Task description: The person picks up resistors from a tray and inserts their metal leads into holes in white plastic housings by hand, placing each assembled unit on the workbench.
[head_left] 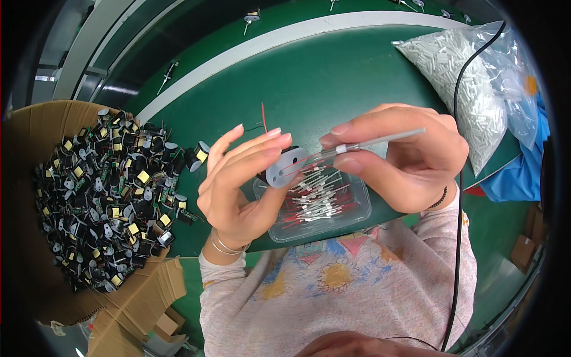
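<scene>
My left hand (238,193) grips a small motor-like part (285,168) with a grey oval end plate and a dark body. A red wire and a thin black wire stick out behind its fingers. Between thumb and forefinger, my right hand (410,157) pinches a thin whitish rod-shaped piece (392,138) with a white sleeve near its inner end. Fine leads run from that end to the grey plate; whether they pass into its holes I cannot tell. Below both hands sits a clear plastic tray (364,217) of white-sleeved pieces with red wires (321,193).
At left, a cardboard box (169,285) holds a heap of motor-like parts (113,190); one more (197,156) lies beside it. A bag of short white tubes (455,71) lies at far right. A black cable (457,238) hangs down the right side. Beyond the white curved rail (309,30) lie scattered parts.
</scene>
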`<state>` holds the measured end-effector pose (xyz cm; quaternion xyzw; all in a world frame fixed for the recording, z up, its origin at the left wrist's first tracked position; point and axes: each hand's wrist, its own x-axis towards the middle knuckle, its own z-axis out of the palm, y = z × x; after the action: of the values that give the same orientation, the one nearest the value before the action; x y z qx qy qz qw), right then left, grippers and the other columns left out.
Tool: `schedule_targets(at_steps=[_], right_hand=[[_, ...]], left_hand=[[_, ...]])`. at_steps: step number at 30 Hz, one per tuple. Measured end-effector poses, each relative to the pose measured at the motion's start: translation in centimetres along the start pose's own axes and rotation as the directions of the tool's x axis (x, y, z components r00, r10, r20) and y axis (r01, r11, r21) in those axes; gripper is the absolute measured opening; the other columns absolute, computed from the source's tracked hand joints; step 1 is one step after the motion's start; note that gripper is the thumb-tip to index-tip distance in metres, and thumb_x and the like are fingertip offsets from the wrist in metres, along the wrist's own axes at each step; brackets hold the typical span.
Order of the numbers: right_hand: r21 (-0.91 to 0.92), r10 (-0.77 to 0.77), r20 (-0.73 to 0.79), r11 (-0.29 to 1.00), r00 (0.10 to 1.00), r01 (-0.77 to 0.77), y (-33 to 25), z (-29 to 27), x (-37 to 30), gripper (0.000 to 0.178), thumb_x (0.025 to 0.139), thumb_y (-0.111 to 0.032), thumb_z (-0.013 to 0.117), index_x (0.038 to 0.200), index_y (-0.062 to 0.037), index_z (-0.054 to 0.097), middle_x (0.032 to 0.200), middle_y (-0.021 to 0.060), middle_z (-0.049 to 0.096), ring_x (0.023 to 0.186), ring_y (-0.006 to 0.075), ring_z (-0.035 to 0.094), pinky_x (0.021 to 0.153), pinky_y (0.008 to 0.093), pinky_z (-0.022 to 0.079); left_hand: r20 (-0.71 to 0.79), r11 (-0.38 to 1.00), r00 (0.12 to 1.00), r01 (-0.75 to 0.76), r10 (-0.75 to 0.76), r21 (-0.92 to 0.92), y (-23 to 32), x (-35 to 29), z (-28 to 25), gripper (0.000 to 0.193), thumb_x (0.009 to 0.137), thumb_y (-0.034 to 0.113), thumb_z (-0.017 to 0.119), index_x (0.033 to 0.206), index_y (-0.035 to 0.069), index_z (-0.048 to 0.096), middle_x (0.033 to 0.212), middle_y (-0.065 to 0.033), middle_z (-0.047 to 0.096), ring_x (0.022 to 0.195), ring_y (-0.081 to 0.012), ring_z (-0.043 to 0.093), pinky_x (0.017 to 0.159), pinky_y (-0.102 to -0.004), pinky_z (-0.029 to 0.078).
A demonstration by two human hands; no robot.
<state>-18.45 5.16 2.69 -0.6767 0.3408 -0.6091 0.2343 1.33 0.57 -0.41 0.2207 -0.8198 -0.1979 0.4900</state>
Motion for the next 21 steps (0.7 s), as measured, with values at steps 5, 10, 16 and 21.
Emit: schedule_targets(at_steps=[5,10,16,21], right_hand=[[-0.115,-0.096,0.071,0.988,0.993,0.104,0.0,-0.5,-0.1,0.028,0.059,0.012,0.068,0.086,0.0108,0.062,0.076,0.0204,0.066,0.068,0.0247,0.067,0.061,0.0279,0.053],[-0.166,-0.087,0.062,0.981,0.994,0.096,-0.3,-0.3,-0.2,0.03,0.055,0.01,0.072,0.084,0.0087,0.064,0.075,0.0184,0.066,0.064,0.0244,0.066,0.058,0.0273,0.053],[-0.215,-0.186,0.024,0.959,0.982,0.186,0.0,0.4,-0.8,0.033,0.053,0.004,0.076,0.085,0.0049,0.067,0.074,0.0124,0.067,0.062,0.0204,0.065,0.056,0.0251,0.052],[-0.285,-0.309,-0.035,0.915,0.95,0.287,0.7,1.1,-1.7,0.035,0.053,0.0,0.078,0.087,-0.0006,0.069,0.077,0.0077,0.067,0.061,0.0189,0.064,0.054,0.0242,0.052]], left_hand=[[0.014,0.999,1.0,-0.01,0.009,0.037,-0.1,0.1,0.0,0.039,0.066,0.001,0.077,0.098,0.004,0.055,0.092,-0.0131,0.068,0.091,-0.0258,0.066,0.092,-0.0433,0.04],[0.002,0.998,1.0,-0.015,0.015,0.057,-0.1,0.0,0.0,0.04,0.066,0.003,0.078,0.098,0.004,0.054,0.092,-0.0133,0.068,0.091,-0.0261,0.066,0.093,-0.0451,0.038],[0.004,0.996,1.0,-0.009,0.009,0.084,0.1,0.0,-0.1,0.039,0.067,0.003,0.077,0.099,0.005,0.054,0.093,-0.0128,0.068,0.091,-0.0263,0.066,0.094,-0.0453,0.037],[0.019,0.995,1.0,-0.008,0.006,0.101,0.2,0.0,-0.3,0.038,0.068,0.003,0.076,0.099,0.005,0.054,0.094,-0.0127,0.068,0.092,-0.0266,0.066,0.095,-0.0456,0.036]])
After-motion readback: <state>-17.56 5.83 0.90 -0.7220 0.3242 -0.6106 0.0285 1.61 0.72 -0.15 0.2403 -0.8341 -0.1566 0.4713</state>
